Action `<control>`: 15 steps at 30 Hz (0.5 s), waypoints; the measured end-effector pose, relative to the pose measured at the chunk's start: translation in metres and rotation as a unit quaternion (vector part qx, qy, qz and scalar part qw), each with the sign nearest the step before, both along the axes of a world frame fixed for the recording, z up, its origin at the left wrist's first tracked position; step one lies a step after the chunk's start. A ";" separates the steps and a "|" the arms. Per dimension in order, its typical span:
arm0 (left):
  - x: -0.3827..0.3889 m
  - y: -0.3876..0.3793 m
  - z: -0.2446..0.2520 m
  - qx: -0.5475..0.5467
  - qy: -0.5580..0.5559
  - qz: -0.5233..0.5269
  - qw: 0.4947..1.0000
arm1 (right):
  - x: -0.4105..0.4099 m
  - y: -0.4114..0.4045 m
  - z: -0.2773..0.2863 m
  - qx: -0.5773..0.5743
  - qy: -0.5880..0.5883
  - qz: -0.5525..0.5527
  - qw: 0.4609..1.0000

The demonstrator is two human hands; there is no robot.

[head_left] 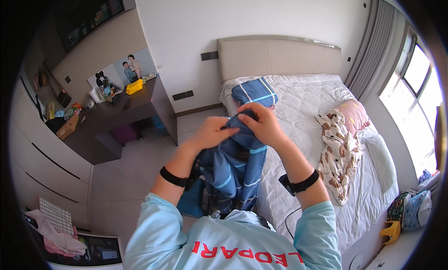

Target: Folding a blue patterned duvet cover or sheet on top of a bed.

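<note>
A blue striped cloth (224, 172) hangs in loose folds in front of my body, with light-blue and white lines across it. My left hand (215, 131) grips its upper edge from the left, slightly blurred. Close beside it, my right hand (260, 124) pinches the same bunched edge between thumb and fingers. Just beyond my hands, a folded blue striped cloth (253, 91) lies near the head of the bed (294, 154). Some pink fabric shows beneath that folded piece. The lower end of the hanging cloth is partly hidden by my shirt.
On the bed's right side lie a brown-and-white patterned garment (337, 158), a pink pillow (351, 114) and a pale pillow (379, 161). A dark desk (119, 112) with a yellow object (134, 87) stands left. A blue container (192, 198) is on the floor, a yellow stool (390, 232) at lower right.
</note>
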State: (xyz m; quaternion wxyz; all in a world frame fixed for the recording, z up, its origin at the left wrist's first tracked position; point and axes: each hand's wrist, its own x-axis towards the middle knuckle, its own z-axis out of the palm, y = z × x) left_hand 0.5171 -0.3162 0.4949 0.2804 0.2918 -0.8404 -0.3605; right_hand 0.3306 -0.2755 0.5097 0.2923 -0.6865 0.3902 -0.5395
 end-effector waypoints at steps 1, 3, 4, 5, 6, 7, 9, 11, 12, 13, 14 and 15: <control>0.002 -0.004 -0.001 0.020 0.061 0.010 0.998 | -0.004 0.005 -0.005 0.001 -0.002 0.001 1.000; -0.003 -0.004 0.004 -0.073 0.082 0.045 0.993 | -0.013 0.018 -0.015 0.107 0.066 0.003 0.992; -0.007 -0.001 0.012 -0.080 0.082 0.069 0.991 | -0.013 0.019 -0.025 0.091 0.125 -0.043 0.987; -0.010 -0.001 0.016 -0.087 0.081 0.093 0.989 | -0.014 0.023 -0.034 0.097 0.121 -0.043 0.987; -0.008 -0.006 0.018 -0.091 0.119 0.127 0.980 | -0.012 0.026 -0.042 0.134 0.086 -0.008 0.987; -0.009 -0.007 0.025 -0.095 0.158 0.161 0.970 | -0.011 0.029 -0.049 0.171 0.052 0.026 0.984; -0.006 -0.003 0.045 -0.152 0.180 0.199 0.951 | -0.009 0.037 -0.062 0.168 0.055 0.039 0.983; 0.004 -0.006 0.056 -0.199 0.207 0.205 0.936 | -0.005 0.045 -0.075 0.146 0.070 0.068 0.984; 0.006 -0.006 0.063 -0.196 0.204 0.208 0.936 | -0.009 0.044 -0.091 0.111 0.156 0.033 0.981; 0.008 0.001 0.072 -0.194 0.201 0.213 0.936 | -0.009 0.048 -0.100 0.114 0.155 0.035 0.981; 0.010 0.009 0.079 -0.210 0.217 0.218 0.928 | -0.008 0.054 -0.110 0.170 0.072 0.055 0.981; 0.018 0.016 0.086 -0.200 0.213 0.239 0.926 | -0.006 0.060 -0.120 0.224 -0.011 0.076 0.971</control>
